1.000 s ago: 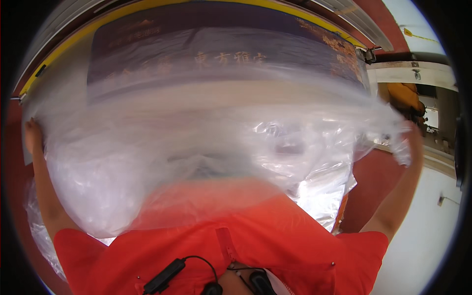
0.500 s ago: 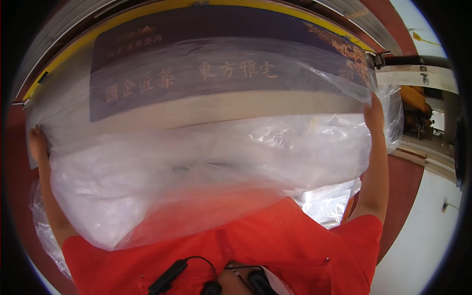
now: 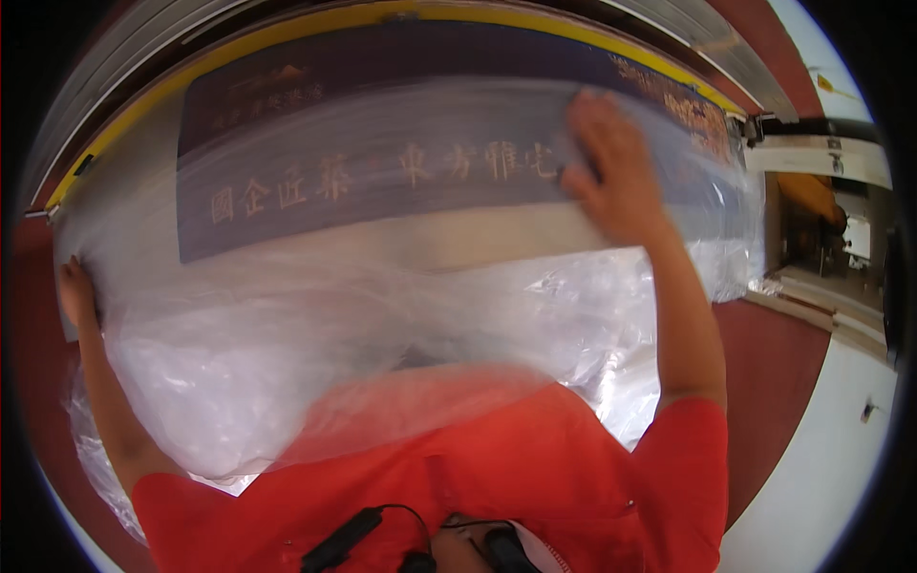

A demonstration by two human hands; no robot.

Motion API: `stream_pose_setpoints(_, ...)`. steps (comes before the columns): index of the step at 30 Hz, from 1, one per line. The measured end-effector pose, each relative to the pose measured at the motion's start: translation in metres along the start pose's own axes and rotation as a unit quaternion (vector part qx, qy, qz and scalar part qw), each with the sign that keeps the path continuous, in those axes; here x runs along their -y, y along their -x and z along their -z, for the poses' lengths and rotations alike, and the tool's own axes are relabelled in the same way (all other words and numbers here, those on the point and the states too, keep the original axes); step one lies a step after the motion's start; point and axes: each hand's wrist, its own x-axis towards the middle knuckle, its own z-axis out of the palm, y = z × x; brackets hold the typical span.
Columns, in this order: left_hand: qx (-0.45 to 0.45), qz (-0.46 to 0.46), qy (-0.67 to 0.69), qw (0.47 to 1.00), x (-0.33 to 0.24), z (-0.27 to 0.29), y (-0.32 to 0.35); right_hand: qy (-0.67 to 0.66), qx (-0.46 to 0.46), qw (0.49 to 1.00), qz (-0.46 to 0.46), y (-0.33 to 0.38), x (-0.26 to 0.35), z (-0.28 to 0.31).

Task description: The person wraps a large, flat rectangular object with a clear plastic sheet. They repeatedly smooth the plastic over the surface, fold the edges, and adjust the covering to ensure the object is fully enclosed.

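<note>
A person's right hand (image 3: 611, 167), fingers spread and apparently grasping nothing, seems to smooth clear plastic film (image 3: 191, 382) draped over and below a navy sign panel (image 3: 430, 53) lettered in gold Chinese characters, as the left hand (image 3: 78, 291), its grip unclear, rests left of the panel, even tension the likely next need.

Wide fisheye view from the left side of the person's head, upright, looking steeply down and forward. The lens is close: the red shirt (image 3: 458, 449) fills the lower middle, part of it seen through clear film (image 3: 439, 286), and the left arm (image 3: 107, 396) and right arm (image 3: 686, 320) rise on either side. Farther off, the dark board (image 3: 411, 110) spans much of the width, its far edge bowed near the top. Black rounds off the corners.
</note>
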Motion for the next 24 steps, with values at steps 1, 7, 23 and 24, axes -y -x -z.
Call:
stream_pose_setpoints(1,0.000,-0.006,0.006,1.000,-0.008,0.000,-0.001,0.025,-0.011,0.999,-0.018,-0.004,-0.007,-0.002)
stream_pose_setpoints(7,-0.016,-0.028,0.055,0.998,0.001,0.008,0.011,0.038,0.034,0.997,0.064,0.026,0.056,0.012)
stream_pose_setpoints(23,0.290,-0.003,0.756,0.587,0.085,0.130,0.074,-0.062,-0.106,0.991,-0.051,-0.020,0.043,-0.006)
stream_pose_setpoints(24,0.288,-0.019,0.755,0.589,0.092,0.130,0.080,-0.062,-0.148,0.986,-0.053,-0.021,0.042,-0.012)
